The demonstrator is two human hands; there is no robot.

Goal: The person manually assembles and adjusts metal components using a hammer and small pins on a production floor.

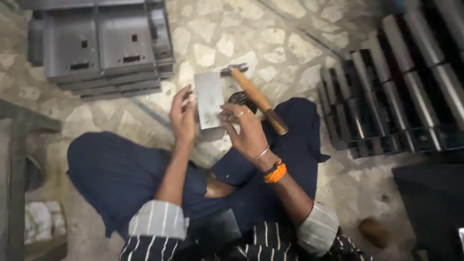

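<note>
Grey metal plate (209,99) between hands (182,118)

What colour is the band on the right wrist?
Orange and black, beside a thin metal bangle, on the right wrist; head view.

Person seated cross-legged, both forearms reaching forward over the lap. Left hand (182,116): upright, palm facing inward, fingers extended and slightly curled. Right hand (246,128): raised opposite it, fingers bent, ring on one finger, bangle and orange band at wrist. Striped sleeves rolled near elbows.
</note>
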